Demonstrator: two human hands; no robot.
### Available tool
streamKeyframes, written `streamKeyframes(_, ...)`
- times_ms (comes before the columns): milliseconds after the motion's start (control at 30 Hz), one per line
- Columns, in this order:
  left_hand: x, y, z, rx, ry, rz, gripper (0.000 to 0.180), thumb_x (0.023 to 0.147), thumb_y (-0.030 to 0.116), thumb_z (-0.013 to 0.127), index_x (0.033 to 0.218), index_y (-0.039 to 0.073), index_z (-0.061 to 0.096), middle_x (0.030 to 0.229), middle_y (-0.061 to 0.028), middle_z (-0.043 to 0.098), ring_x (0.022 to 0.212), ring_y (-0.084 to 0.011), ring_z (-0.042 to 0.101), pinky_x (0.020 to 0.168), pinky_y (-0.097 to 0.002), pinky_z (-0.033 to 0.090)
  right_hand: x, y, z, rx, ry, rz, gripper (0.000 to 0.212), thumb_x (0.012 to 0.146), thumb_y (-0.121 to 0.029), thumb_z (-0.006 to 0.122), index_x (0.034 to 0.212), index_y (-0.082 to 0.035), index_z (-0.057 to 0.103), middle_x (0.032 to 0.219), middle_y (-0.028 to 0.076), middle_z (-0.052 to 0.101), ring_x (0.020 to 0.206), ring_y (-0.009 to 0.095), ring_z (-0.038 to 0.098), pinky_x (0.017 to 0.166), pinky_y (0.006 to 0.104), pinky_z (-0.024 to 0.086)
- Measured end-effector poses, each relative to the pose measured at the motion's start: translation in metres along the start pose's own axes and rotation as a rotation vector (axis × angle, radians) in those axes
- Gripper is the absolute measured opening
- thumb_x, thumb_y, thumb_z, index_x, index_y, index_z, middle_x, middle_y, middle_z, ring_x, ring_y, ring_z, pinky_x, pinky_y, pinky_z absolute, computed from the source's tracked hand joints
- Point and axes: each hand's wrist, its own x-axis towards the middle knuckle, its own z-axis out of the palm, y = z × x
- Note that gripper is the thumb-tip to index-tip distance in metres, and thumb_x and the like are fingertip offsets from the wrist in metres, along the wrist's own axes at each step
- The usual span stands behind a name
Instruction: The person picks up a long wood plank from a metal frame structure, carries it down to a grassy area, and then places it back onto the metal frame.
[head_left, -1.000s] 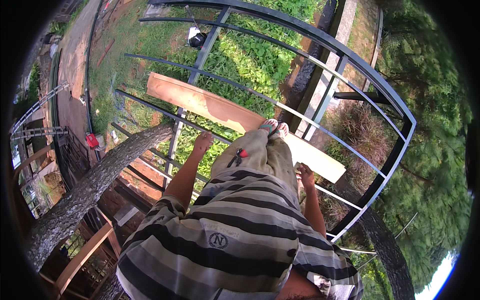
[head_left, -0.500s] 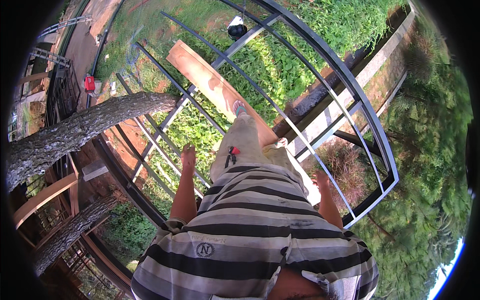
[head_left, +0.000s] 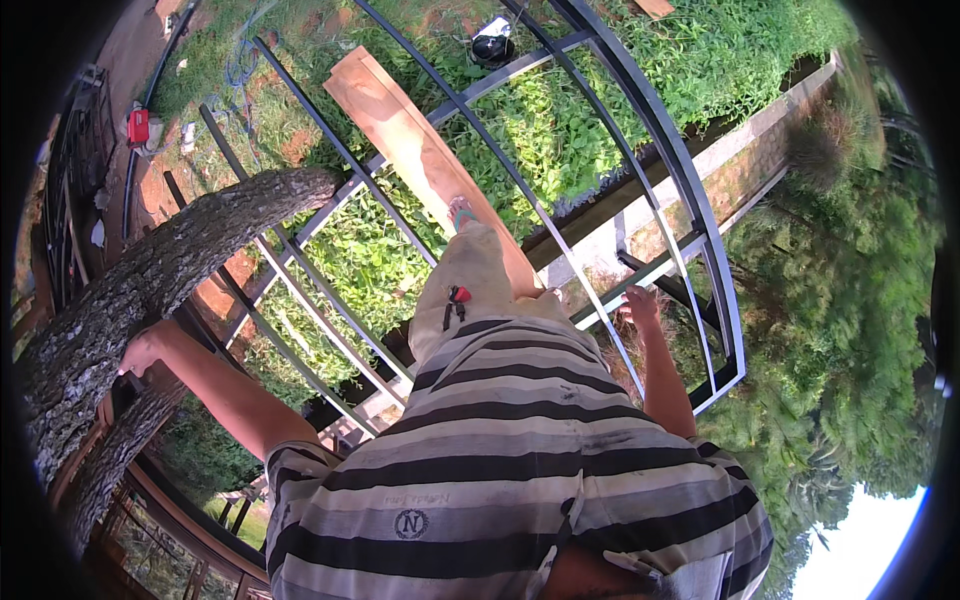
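Observation:
My left hand [head_left: 145, 350] is stretched out to the left, at the edge of a thick, rough-barked tree trunk [head_left: 170, 250]. Its fingers reach down past the bark, partly bunched in view, and nothing is seen in them. Whether the palm presses on the trunk I cannot tell. On the other side my right hand [head_left: 640, 304] hangs over the bars of a dark metal frame [head_left: 705, 215], fingers loosely apart and holding nothing. Under my sandalled foot [head_left: 460, 212] lies a long wooden plank [head_left: 390, 112] across the frame. A red and black item [head_left: 457, 300] hangs at my trousers.
Open gaps between the thin metal bars [head_left: 505, 165] show green plants [head_left: 540, 110] far below. A concrete-edged channel [head_left: 650, 205] runs at the right. A black round object [head_left: 492, 48] lies beyond the bars, and a red box [head_left: 138, 126] stands at far left.
My left hand has swung from beside my leg out left to the tree trunk. My right hand has risen slightly over the bars. The view has shifted, and my foot remains on the plank.

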Motion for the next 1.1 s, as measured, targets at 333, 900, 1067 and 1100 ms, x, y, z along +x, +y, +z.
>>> streamKeyframes(333,0.066,-0.05,0.038,-0.087,0.293,0.086,0.062,0.107,0.052,0.023,0.139,0.001,0.038,0.139,-0.0231,0.046,0.128,-0.0377,0.047,0.109,-0.0515,0.044,-0.001,-0.074,0.068,-0.144,-0.027,-0.051,0.039,0.1,-0.029,0.061,0.135,-0.01,0.06,0.101,0.007,0.072,0.078,0.017,0.071,0.059,0.0303,0.055)
streamKeyframes(900,0.064,-0.041,0.024,-0.118,-0.083,0.202,0.091,0.103,0.061,0.025,0.146,-0.018,0.019,0.149,-0.0405,0.024,0.14,-0.0491,0.033,0.112,-0.0587,0.046,0.046,-0.242,0.154,-0.322,-0.214,-0.031,0.034,0.101,-0.033,0.057,0.127,-0.013,0.062,0.106,0.007,0.071,0.078,0.019,0.07,0.062,0.0342,0.056)
streamKeyframes(1067,0.049,-0.048,0.017,-0.015,0.193,-0.107,0.083,0.103,0.066,0.021,0.153,0.001,0.036,0.156,-0.0218,0.037,0.14,-0.0357,0.042,0.117,-0.0492,0.041,0.088,-0.29,0.185,-0.26,-0.21,-0.013,0.036,0.1,-0.033,0.058,0.13,-0.013,0.061,0.108,0.012,0.071,0.079,0.022,0.07,0.063,0.037,0.056)
streamKeyframes(1100,0.062,-0.074,0.005,-0.081,0.175,-0.083,0.082,0.102,0.067,0.021,0.152,0.004,0.038,0.156,-0.0209,0.038,0.14,-0.0362,0.042,0.117,-0.0491,0.04,0.095,-0.301,0.198,-0.26,-0.21,-0.008,0.037,0.101,-0.032,0.058,0.132,-0.013,0.06,0.109,0.012,0.072,0.08,0.022,0.07,0.063,0.0381,0.056)
